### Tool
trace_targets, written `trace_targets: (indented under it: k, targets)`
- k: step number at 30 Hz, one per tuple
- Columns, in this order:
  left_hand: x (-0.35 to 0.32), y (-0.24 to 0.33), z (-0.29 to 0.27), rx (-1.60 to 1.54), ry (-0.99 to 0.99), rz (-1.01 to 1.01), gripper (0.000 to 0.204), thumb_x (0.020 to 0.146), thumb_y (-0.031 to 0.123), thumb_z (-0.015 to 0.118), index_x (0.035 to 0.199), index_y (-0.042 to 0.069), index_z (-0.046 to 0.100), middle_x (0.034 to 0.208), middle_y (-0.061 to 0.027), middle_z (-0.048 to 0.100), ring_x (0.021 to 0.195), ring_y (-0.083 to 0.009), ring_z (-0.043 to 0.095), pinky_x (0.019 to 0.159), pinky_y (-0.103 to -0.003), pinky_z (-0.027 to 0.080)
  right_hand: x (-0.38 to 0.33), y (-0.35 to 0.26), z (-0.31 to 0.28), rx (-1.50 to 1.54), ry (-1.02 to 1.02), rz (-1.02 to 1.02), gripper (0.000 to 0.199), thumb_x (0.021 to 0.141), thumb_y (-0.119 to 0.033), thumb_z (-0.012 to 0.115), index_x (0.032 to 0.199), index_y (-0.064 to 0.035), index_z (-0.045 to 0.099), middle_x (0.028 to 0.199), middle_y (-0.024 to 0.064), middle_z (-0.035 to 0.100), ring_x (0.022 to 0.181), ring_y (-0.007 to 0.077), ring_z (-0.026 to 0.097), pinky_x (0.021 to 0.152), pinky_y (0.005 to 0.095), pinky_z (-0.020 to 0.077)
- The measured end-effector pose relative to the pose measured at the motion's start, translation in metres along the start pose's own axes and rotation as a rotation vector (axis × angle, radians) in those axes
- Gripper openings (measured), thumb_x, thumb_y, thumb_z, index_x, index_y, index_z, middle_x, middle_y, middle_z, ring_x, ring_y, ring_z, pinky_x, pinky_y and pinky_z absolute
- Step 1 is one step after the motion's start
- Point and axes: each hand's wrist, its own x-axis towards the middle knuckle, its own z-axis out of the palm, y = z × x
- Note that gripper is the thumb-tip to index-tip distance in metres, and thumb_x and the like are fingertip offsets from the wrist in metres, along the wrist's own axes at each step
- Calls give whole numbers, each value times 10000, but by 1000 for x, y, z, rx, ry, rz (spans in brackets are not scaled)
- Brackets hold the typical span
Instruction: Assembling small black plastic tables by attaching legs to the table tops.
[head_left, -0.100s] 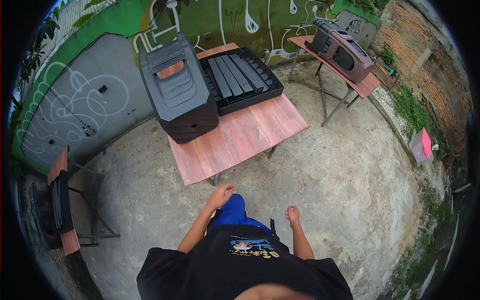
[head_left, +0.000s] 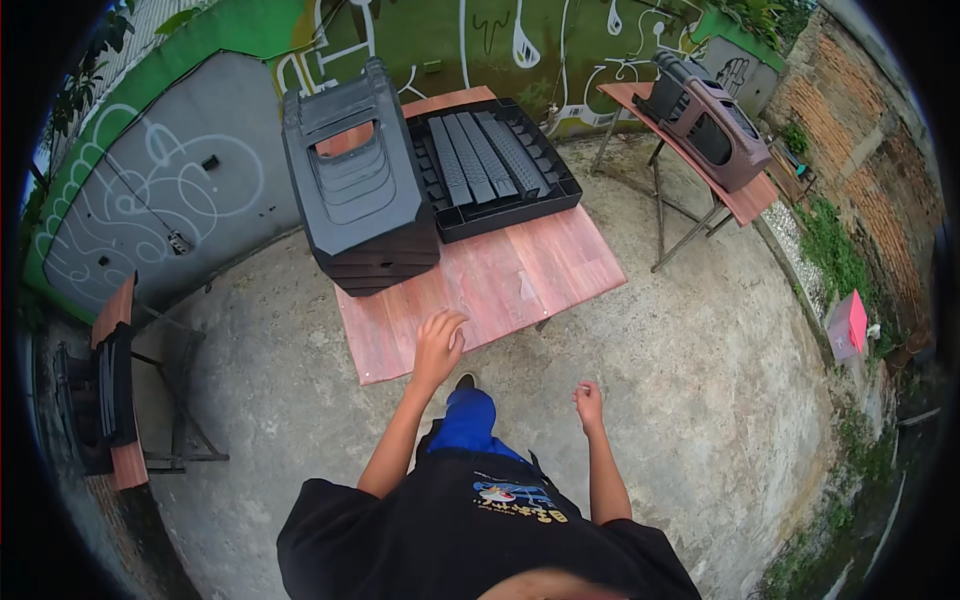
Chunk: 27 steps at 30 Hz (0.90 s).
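My left hand [head_left: 438, 345] hovers over the near edge of the wood-patterned table [head_left: 490, 290], fingers loosely bent and apart, holding nothing. Lower and to the right, my right hand [head_left: 588, 403] hangs over the concrete with its fingers slightly curled and nothing visible in it. On the table's left side stands a stack of black plastic panels [head_left: 365, 215], the top one with a rectangular opening. Beside it lies a black plastic tray-like frame [head_left: 520, 218] holding several long ridged black slats [head_left: 482, 155].
At the back right, another table [head_left: 750, 205] carries a brownish plastic shell [head_left: 715, 130] with rounded openings. A third table [head_left: 128, 467] at the far left holds black plastic parts [head_left: 115, 385]. A pink-topped box [head_left: 850, 325] sits by the right edge near plants and a brick wall [head_left: 860, 100].
My left hand has moved forward and up over the table's near edge. My right hand has swung slightly forward. The table sits nearer, and a shoe now shows under me.
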Motion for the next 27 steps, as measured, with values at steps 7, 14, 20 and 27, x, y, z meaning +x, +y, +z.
trace_targets:
  k: [7,14,20,27]
  targets:
    - [229,-19,-38,439,601,-58,400,891,102,611,1291,108,612,1391,-103,556,1375,-371,430,1101,-531,319,216,-252,103,-258,-88,-863,310,850,-121,634,1145,-26,648,1029,181,666,1011,356,629,916,430,497]
    - [266,-69,7,904,265,-373,697,862,316,666,1505,161,444,1557,-150,386,1442,-421,321,1133,-639,230,301,-371,174,-729,-192,-920,495,826,-231,716,1290,-119,585,1350,96,493,1354,306,386,1067,590,329]
    - [265,-68,10,886,292,-393,727,828,305,698,1507,239,447,1561,-124,386,1431,-374,350,1124,-626,252,327,-373,178,-889,-276,-920,320,868,-253,718,1148,-119,644,1188,70,527,1183,279,468,990,538,324]
    - [277,-72,20,975,314,-420,730,816,313,714,1496,247,457,1567,-68,403,1440,-332,367,1140,-581,271,332,-360,149,-839,-314,-1032,134,914,-171,654,1022,-103,694,1108,88,576,1086,285,514,898,496,339]
